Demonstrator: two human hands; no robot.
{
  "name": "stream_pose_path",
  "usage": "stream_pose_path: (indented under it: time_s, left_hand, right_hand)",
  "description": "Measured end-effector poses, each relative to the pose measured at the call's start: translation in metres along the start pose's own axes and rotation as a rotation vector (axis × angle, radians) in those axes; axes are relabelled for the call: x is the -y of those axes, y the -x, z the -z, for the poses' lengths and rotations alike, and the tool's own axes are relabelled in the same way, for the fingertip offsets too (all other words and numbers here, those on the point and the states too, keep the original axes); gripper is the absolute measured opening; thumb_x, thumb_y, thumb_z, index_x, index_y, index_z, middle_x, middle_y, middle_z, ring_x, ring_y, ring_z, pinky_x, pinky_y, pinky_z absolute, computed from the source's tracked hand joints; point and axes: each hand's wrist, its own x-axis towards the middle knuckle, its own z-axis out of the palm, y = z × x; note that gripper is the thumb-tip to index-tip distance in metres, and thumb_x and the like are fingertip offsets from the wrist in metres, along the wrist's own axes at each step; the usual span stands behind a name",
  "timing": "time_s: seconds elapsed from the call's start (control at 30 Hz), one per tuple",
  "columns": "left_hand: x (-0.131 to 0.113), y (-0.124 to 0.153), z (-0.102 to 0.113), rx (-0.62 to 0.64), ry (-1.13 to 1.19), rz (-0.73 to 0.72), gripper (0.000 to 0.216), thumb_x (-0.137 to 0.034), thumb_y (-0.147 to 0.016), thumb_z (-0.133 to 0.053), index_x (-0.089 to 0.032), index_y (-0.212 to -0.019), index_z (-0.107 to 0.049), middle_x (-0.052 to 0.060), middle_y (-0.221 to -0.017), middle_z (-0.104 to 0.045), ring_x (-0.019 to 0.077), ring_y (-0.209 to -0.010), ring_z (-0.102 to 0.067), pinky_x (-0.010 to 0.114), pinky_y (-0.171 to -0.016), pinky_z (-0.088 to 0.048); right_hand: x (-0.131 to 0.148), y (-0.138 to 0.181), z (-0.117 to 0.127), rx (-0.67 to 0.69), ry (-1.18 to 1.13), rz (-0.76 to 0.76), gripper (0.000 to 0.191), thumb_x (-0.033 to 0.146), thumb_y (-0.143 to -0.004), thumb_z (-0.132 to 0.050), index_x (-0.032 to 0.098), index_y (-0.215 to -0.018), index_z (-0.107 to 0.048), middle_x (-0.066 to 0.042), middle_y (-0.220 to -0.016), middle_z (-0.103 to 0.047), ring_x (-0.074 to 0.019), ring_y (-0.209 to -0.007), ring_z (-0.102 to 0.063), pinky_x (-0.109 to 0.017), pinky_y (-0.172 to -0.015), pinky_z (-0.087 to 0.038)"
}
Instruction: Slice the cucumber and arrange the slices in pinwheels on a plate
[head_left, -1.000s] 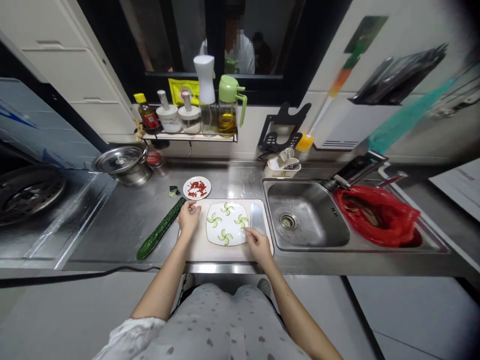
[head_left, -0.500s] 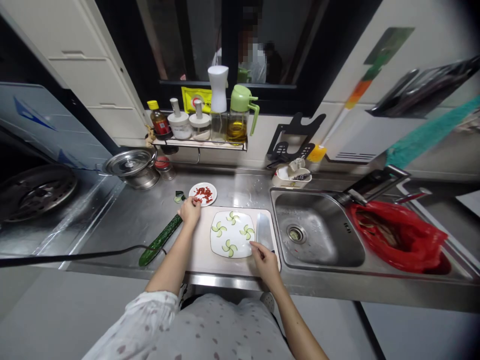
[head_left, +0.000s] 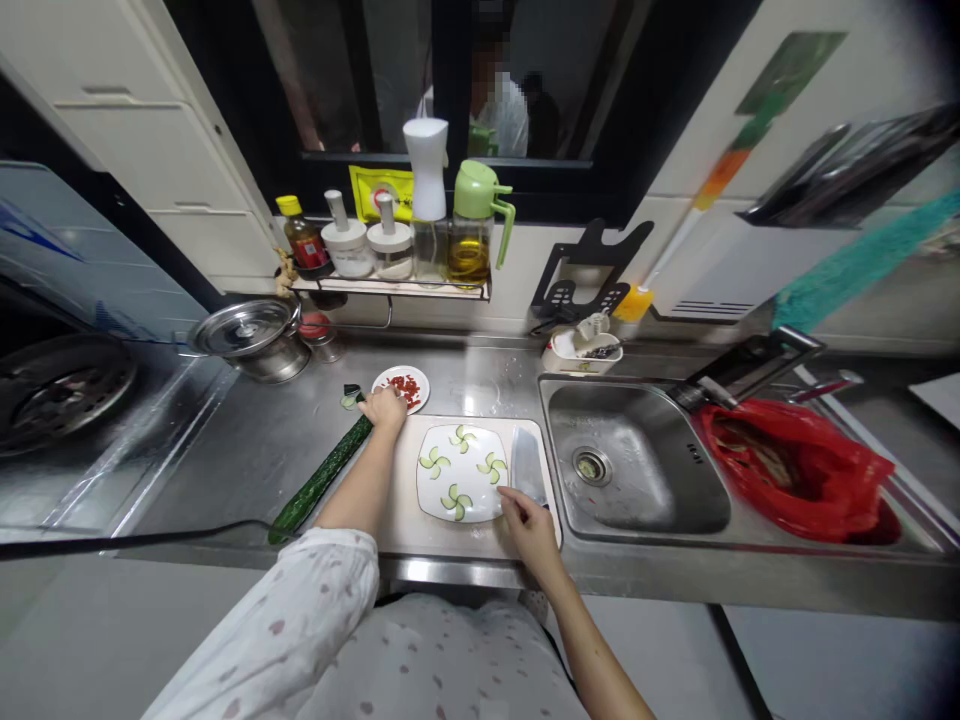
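My left hand [head_left: 385, 408] reaches to the near edge of a small white plate [head_left: 422, 404] with chopped red pieces [head_left: 405, 387]. Its fingers are bent down and closed there; what is between them is hidden. My right hand [head_left: 531, 525] is beside the right edge of a squarish white plate [head_left: 430, 500], fingers curled and thumb close to the index finger; I cannot make out anything in them. On that plate, thin cucumber slices [head_left: 455, 502] form several pinwheels. It stands on a pale cutting board [head_left: 405, 535]. A knife [head_left: 528, 462] lies on the board at the right.
A long cucumber [head_left: 319, 482] lies left of the board, with cut ends [head_left: 350, 396] beyond it. At right is the sink [head_left: 637, 460], then a red plastic bag [head_left: 795, 480]. A lidded pot [head_left: 262, 345] stands back left. Above hangs a seasoning rack [head_left: 397, 290]. A dark cord [head_left: 150, 542] crosses at left.
My left hand has moved a little forward and right, further over the red pieces. My right hand remains by the squarish plate. The view has shifted slightly.
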Motion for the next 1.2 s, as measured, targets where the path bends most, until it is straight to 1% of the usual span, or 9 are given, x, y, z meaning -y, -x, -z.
stream_pose_path:
  time_s: [0.17,0.3,0.43,0.63,0.7,0.8,0.93,1.07,1.2]
  left_hand:
    - [-0.003,-0.003,0.000,0.038,-0.008,0.005,0.024,-0.028,-0.082,-0.056,-0.026,-0.099,-0.072,0.012,-0.121,-0.062,0.0308,-0.108,-0.055,0.045,-0.090,-0.031]
    - [-0.003,0.000,0.000,0.008,0.016,0.003,0.028,-0.030,-0.088,-0.048,-0.024,-0.101,-0.072,0.014,-0.119,-0.063,0.0316,-0.108,-0.055,0.046,-0.090,-0.032]
    - [-0.001,0.007,0.007,-0.023,0.092,-0.007,0.025,-0.031,-0.086,-0.051,-0.023,-0.095,-0.073,0.013,-0.115,-0.064,0.0319,-0.108,-0.055,0.046,-0.089,-0.033]
    - [-0.002,0.031,0.014,-0.012,0.305,-0.157,0.016,-0.034,-0.079,-0.061,-0.025,-0.087,-0.072,0.007,-0.105,-0.069,0.0276,-0.103,-0.058,0.041,-0.088,-0.037]
    - [-0.003,0.041,0.011,0.024,0.410,-0.247,0.015,-0.033,-0.078,-0.063,-0.023,-0.085,-0.071,0.005,-0.098,-0.070,0.0237,-0.097,-0.060,0.036,-0.085,-0.039]
    - [-0.004,0.056,0.005,0.149,0.638,-0.371,0.018,-0.034,-0.076,-0.063,-0.019,-0.084,-0.070,0.003,-0.081,-0.069,0.0170,-0.077,-0.060,0.030,-0.076,-0.043]
    - [-0.008,0.070,0.004,0.293,0.927,-0.470,0.023,-0.037,-0.072,-0.067,-0.016,-0.081,-0.067,0.003,-0.077,-0.067,0.0136,-0.069,-0.058,0.026,-0.069,-0.045]
    - [-0.014,0.078,0.012,0.364,1.052,-0.523,0.025,-0.035,-0.068,-0.074,-0.016,-0.081,-0.066,0.003,-0.076,-0.066,0.0123,-0.068,-0.057,0.024,-0.066,-0.045]
    - [-0.019,0.084,0.022,0.393,1.078,-0.575,0.028,-0.032,-0.066,-0.077,-0.016,-0.085,-0.064,0.002,-0.075,-0.065,0.0107,-0.065,-0.056,0.023,-0.063,-0.043]
  right_hand:
    - [-0.003,-0.002,-0.002,0.015,-0.025,-0.019,0.048,0.046,-0.081,-0.051,0.010,-0.101,-0.075,-0.002,-0.057,-0.057,-0.0124,-0.051,-0.043,-0.025,-0.053,-0.037]
    - [-0.005,-0.005,-0.004,0.026,-0.037,-0.034,0.048,0.047,-0.081,-0.051,0.011,-0.102,-0.075,0.000,-0.055,-0.054,-0.0126,-0.051,-0.041,-0.025,-0.053,-0.036]
    - [-0.005,-0.008,-0.005,0.022,-0.043,-0.030,0.045,0.045,-0.081,-0.051,0.012,-0.100,-0.075,0.002,-0.053,-0.049,-0.0129,-0.051,-0.041,-0.025,-0.054,-0.035]
    - [0.005,-0.024,-0.007,0.017,-0.059,0.008,0.039,0.043,-0.081,-0.050,0.014,-0.093,-0.073,0.001,-0.055,-0.049,-0.0133,-0.053,-0.042,-0.025,-0.054,-0.035]
    - [0.014,-0.035,-0.006,-0.001,-0.067,0.024,0.037,0.043,-0.082,-0.050,0.015,-0.091,-0.072,0.001,-0.058,-0.051,-0.0132,-0.054,-0.043,-0.024,-0.054,-0.035]
    - [0.031,-0.055,-0.003,0.010,-0.042,0.050,0.030,0.040,-0.080,-0.052,0.017,-0.086,-0.069,0.003,-0.056,-0.048,-0.0125,-0.054,-0.044,-0.023,-0.054,-0.035]
    - [0.053,-0.082,-0.003,0.032,-0.010,0.122,0.023,0.037,-0.080,-0.052,0.019,-0.081,-0.066,0.004,-0.059,-0.050,-0.0125,-0.057,-0.047,-0.022,-0.056,-0.036]
    - [0.068,-0.102,-0.012,0.078,0.015,0.203,0.017,0.031,-0.080,-0.052,0.020,-0.078,-0.065,0.002,-0.065,-0.057,-0.0133,-0.064,-0.052,-0.023,-0.062,-0.039]
    - [0.077,-0.114,-0.020,0.110,0.065,0.314,0.011,0.024,-0.080,-0.055,0.020,-0.079,-0.066,0.001,-0.075,-0.060,-0.0137,-0.071,-0.053,-0.024,-0.069,-0.041]
